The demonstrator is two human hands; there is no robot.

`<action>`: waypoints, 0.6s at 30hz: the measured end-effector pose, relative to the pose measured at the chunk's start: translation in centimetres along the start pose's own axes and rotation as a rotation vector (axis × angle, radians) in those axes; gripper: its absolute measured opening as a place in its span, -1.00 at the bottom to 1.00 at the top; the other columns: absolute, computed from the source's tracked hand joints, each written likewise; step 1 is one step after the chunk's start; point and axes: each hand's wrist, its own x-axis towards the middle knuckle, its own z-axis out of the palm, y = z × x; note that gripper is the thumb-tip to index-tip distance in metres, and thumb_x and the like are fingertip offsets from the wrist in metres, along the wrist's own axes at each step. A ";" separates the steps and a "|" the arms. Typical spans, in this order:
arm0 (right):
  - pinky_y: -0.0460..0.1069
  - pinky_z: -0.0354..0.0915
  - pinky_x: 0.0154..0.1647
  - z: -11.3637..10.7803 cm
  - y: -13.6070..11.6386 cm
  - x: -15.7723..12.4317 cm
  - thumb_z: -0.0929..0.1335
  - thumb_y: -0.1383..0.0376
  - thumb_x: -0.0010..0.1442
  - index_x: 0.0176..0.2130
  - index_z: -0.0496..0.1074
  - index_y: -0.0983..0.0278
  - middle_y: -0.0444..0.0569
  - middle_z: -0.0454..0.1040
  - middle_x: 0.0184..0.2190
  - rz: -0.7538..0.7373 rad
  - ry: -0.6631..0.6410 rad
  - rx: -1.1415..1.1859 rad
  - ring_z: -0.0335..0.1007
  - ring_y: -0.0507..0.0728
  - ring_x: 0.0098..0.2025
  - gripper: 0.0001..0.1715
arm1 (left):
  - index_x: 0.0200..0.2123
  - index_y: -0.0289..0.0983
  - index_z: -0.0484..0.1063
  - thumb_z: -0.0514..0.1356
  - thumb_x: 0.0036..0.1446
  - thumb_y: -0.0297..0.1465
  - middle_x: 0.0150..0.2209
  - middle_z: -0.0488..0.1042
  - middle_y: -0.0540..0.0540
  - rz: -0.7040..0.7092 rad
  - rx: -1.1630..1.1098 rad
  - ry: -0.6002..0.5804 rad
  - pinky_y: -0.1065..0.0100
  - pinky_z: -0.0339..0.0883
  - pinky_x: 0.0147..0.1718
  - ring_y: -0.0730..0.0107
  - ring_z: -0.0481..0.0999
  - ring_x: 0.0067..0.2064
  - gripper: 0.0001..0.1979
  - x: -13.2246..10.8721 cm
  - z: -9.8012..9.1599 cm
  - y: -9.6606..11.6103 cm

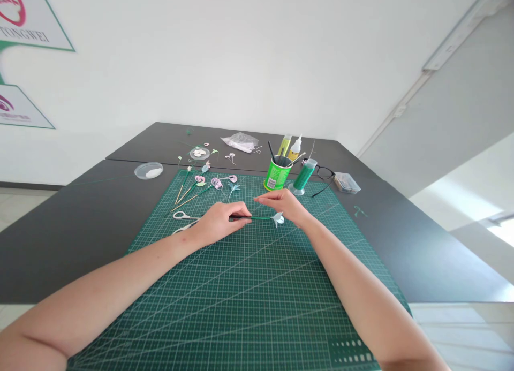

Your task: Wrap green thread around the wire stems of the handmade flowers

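Over the green cutting mat [241,285], my left hand [221,221] is closed around one end of a thin green stem [261,218]. The stem lies level and ends in a small pale paper flower [278,218]. My right hand [283,202] pinches the stem close to the flower, fingers pointing left. White-handled scissors [181,216] lie on the mat just left of my left hand.
Several finished paper flowers on stems [204,183] lie at the mat's far left. A green cup of tools [276,174], a green tube [304,175], two glue bottles [290,146], glasses [325,173], a small box [347,182], a round dish [148,170] and a plastic bag [241,142] sit on the dark table [421,242].
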 end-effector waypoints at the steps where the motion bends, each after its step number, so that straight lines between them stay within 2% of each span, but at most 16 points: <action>1: 0.03 0.39 -0.14 -0.1 0.2 0.1 0.47 0.12 0.14 -0.17 0.70 0.29 0.06 0.68 -0.19 0.005 -0.029 -0.010 0.55 0.17 -0.17 -0.65 | -0.29 -0.20 0.52 0.26 0.25 -0.30 -0.35 0.62 0.03 -0.001 -0.001 0.016 0.39 0.38 -0.30 0.40 0.58 -0.33 -0.89 0.0 0.0 0.1; 4: 0.03 0.35 -0.26 -0.2 0.7 0.3 0.46 0.08 0.13 -0.14 0.69 0.33 0.05 0.67 -0.28 0.027 -0.117 -0.062 0.51 0.15 -0.29 -0.57 | -0.27 -0.20 0.53 0.25 0.24 -0.30 -0.36 0.60 0.02 0.005 0.026 0.055 0.39 0.37 -0.35 0.41 0.54 -0.38 -0.89 -0.1 -0.1 0.4; 7: 0.03 0.34 -0.28 -0.1 1.0 0.4 0.46 0.07 0.13 -0.15 0.69 0.34 0.06 0.67 -0.31 0.016 -0.159 -0.079 0.50 0.16 -0.31 -0.56 | -0.25 -0.21 0.54 0.25 0.25 -0.30 -0.37 0.60 0.01 0.013 0.049 0.078 0.39 0.36 -0.39 0.41 0.52 -0.39 -0.88 -0.2 -0.1 0.5; 10: 0.02 0.36 -0.24 -0.1 1.0 0.4 0.47 0.07 0.11 -0.20 0.70 0.32 0.06 0.67 -0.29 -0.028 -0.190 -0.079 0.51 0.17 -0.27 -0.60 | -0.25 -0.21 0.54 0.23 0.27 -0.32 -0.32 0.63 -0.01 0.013 0.031 0.103 0.39 0.42 -0.32 0.39 0.57 -0.33 -0.89 -0.1 -0.1 0.4; 14: -0.01 0.31 -0.36 -0.1 0.8 0.3 0.50 0.00 0.07 -0.32 0.69 0.33 -0.01 0.63 -0.41 -0.034 -0.221 -0.134 0.43 0.11 -0.40 -0.57 | -0.23 -0.21 0.53 0.24 0.26 -0.30 -0.24 0.66 -0.03 -0.019 -0.024 0.171 0.34 0.49 -0.16 0.32 0.64 -0.20 -0.88 0.2 0.0 0.1; 16: -0.01 0.34 -0.34 0.0 0.8 0.2 0.49 -0.01 0.09 -0.30 0.69 0.30 -0.01 0.65 -0.38 -0.045 -0.232 -0.136 0.45 0.12 -0.37 -0.58 | -0.18 -0.21 0.52 0.24 0.27 -0.27 -0.19 0.67 -0.06 -0.047 -0.054 0.197 0.30 0.50 -0.09 0.27 0.65 -0.13 -0.85 0.3 0.0 0.0; 18: 0.00 0.39 -0.27 0.0 0.7 0.0 0.48 0.02 0.12 -0.24 0.71 0.26 -0.01 0.67 -0.31 -0.056 -0.253 -0.122 0.50 0.14 -0.30 -0.62 | -0.11 -0.23 0.53 0.20 0.29 -0.27 -0.18 0.68 -0.08 -0.089 -0.082 0.207 0.28 0.51 -0.12 0.26 0.65 -0.14 -0.80 0.4 -0.1 -0.1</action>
